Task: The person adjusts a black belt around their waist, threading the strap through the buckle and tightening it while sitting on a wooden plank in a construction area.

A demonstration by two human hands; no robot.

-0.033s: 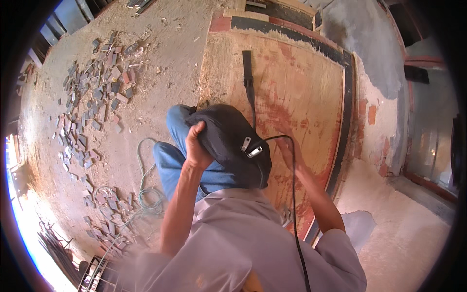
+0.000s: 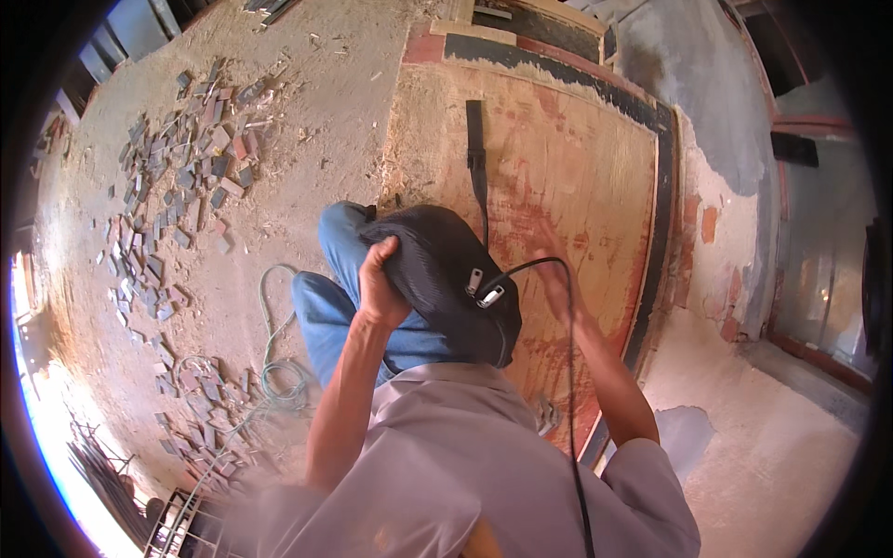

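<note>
My left hand grips the left edge of a black fabric bag that rests on my knees in blue jeans. The bag's black strap runs away from me across a reddish wooden panel lying on the floor. A thin black cable leaves the silver clips on the bag, arcs to the right and drops past my shoulder. My right hand is blurred, over the panel right beside the cable; whether it holds the cable is unclear.
Several broken tile pieces lie scattered over the dusty floor at left. A pale green rope coils by my knees. A wire rack sits at bottom left. A patched plaster wall rises on the right.
</note>
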